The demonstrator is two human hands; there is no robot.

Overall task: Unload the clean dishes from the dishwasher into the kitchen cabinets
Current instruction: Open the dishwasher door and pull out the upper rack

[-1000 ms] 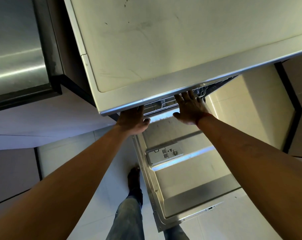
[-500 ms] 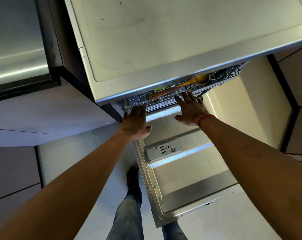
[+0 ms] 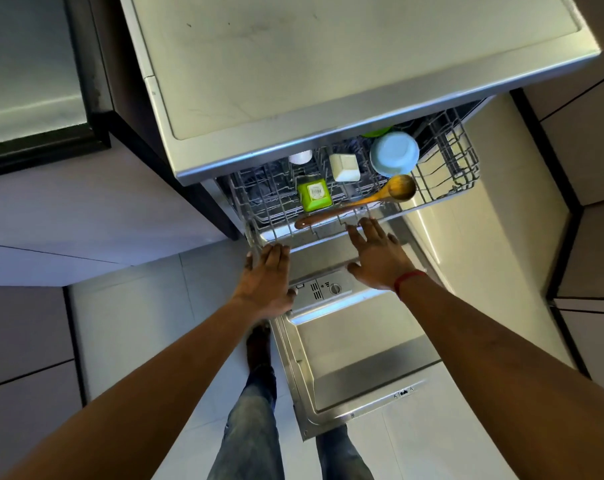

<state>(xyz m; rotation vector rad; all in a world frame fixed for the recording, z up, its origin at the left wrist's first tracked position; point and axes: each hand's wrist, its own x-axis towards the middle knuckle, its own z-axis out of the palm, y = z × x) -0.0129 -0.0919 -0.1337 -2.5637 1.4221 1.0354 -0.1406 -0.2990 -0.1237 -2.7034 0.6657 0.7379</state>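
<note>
The grey wire dishwasher rack (image 3: 445, 174) is drawn out under the pale counter (image 3: 328, 64). In it are laid a long wooden spoon (image 3: 362, 202), a green square cup (image 3: 314, 195) and a pale blue round bowl (image 3: 394, 154). The left grip (image 3: 266, 275) and the right grip (image 3: 380, 258) are spread flat at its near rim; nothing is held.

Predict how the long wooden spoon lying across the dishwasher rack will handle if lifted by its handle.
The long wooden spoon looks solid, so probably stiff and light. Its wide bowl end may dip. Resting loose on the grey wire rack, it could roll.
</note>
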